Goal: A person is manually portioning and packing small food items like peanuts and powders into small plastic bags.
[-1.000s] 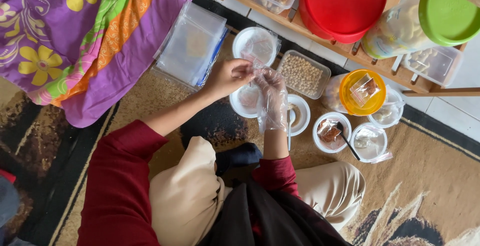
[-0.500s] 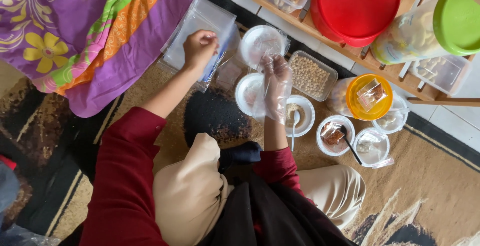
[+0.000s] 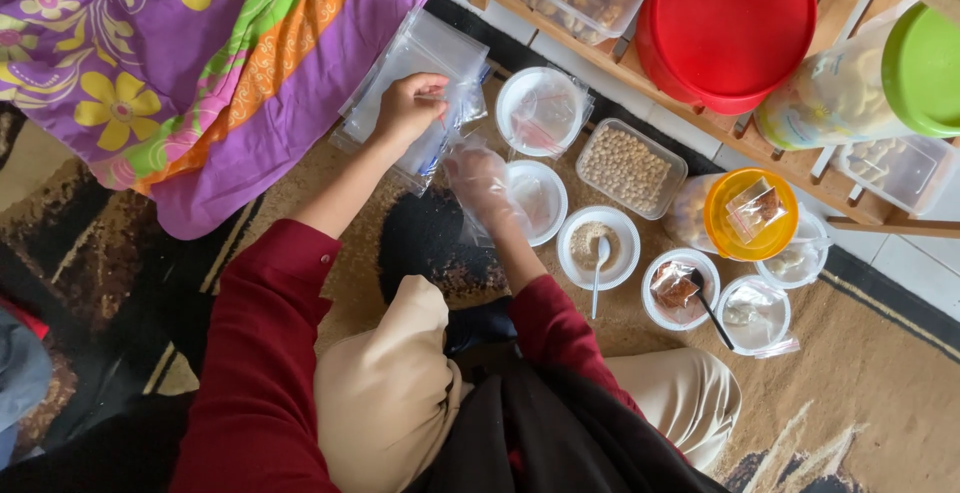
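Pinching a clear bag (image 3: 425, 83) (left hand (image 3: 408, 105)).

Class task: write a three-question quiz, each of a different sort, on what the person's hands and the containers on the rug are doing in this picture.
1. True or false: the left hand rests on a stack of clear plastic bags.
2. What covers the right hand? A) a clear plastic glove B) a cloth mitt C) nothing
3. Fill in: the rectangular tub holds pale round ____.

Key: 1 true. 2 A. 3 beans, or similar; the exact kind cannot be told.
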